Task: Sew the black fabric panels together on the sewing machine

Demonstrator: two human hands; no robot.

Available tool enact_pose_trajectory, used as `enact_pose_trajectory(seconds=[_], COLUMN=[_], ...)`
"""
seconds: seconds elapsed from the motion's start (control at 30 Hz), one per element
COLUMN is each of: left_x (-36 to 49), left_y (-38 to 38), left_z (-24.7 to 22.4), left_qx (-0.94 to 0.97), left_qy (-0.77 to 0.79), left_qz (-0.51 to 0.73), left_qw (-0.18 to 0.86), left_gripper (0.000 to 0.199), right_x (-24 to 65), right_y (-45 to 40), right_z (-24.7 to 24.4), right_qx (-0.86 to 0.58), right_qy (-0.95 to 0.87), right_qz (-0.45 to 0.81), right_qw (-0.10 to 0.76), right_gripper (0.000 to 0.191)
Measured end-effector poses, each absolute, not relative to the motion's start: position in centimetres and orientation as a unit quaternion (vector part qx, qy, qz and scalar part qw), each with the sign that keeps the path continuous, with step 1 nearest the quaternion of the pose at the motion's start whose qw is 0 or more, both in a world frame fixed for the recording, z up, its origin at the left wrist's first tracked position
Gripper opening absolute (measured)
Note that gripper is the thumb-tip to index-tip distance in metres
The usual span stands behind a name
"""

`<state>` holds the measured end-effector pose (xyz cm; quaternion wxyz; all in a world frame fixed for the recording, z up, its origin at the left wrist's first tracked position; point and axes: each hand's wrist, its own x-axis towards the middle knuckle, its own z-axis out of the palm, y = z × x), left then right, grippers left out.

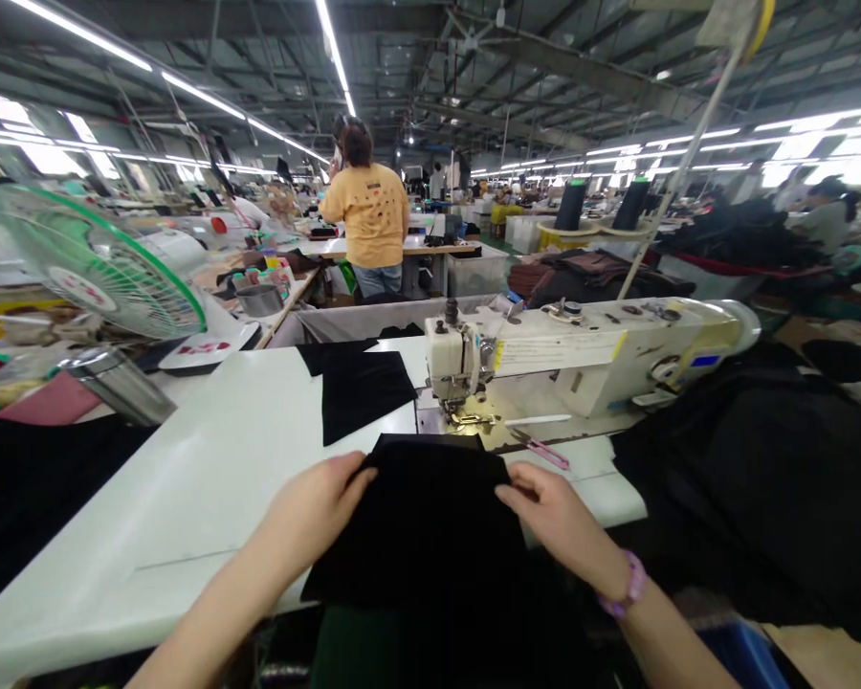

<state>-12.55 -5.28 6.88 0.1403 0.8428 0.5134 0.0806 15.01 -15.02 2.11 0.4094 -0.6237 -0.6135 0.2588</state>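
Note:
A piece of black fabric [437,507] hangs over the table's front edge, stretched between my two hands. My left hand [337,488] pinches its upper left corner, thumb on top. At the upper right corner my right hand [541,498] grips the cloth in the same way, a purple band on its wrist. Just beyond the cloth stands a white sewing machine [531,349], its presser foot close to the fabric's far edge. Pink-handled thread snips [541,448] and a white pen-like stick [538,419] lie right of the needle area.
More black cut pieces [365,388] lie left of the machine on the white table [222,459]. A green fan [100,258] and a steel flask [119,383] stand at the left. Black cloth [753,469] is heaped at the right. A person in a yellow shirt [369,215] stands ahead.

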Motion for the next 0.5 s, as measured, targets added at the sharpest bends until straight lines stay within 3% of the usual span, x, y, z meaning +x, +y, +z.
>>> enact_pose_trajectory(seconds=[0.1,0.2,0.27,0.43,0.5], left_x=[-10.3,-9.6,-9.6,-10.0,-10.2], left_y=[-1.4,0.6,1.2,-0.2,-1.7], left_z=[4.2,1.8,0.9,0.7,1.2], left_qx=[0.824,0.816,0.814,0.776,0.722], left_qy=[0.545,0.542,0.535,0.539,0.534], left_qz=[0.112,0.146,0.155,0.238,0.303], left_qw=[0.103,0.137,0.168,0.223,0.319], left_gripper=[0.016,0.004,0.009,0.01,0.003], right_x=[14.6,14.3,14.2,14.2,14.4], right_y=[-11.0,-8.4,-7.4,-7.4,-8.5], right_z=[-0.7,-2.7,-3.5,-4.0,-3.8], right_qx=[-0.647,-0.664,-0.67,-0.644,-0.623], right_qy=[-0.595,-0.569,-0.553,-0.525,-0.511], right_qz=[0.188,0.15,0.14,0.182,0.217], right_qw=[0.438,0.461,0.475,0.526,0.551], right_gripper=[0.008,0.006,0.007,0.012,0.019])
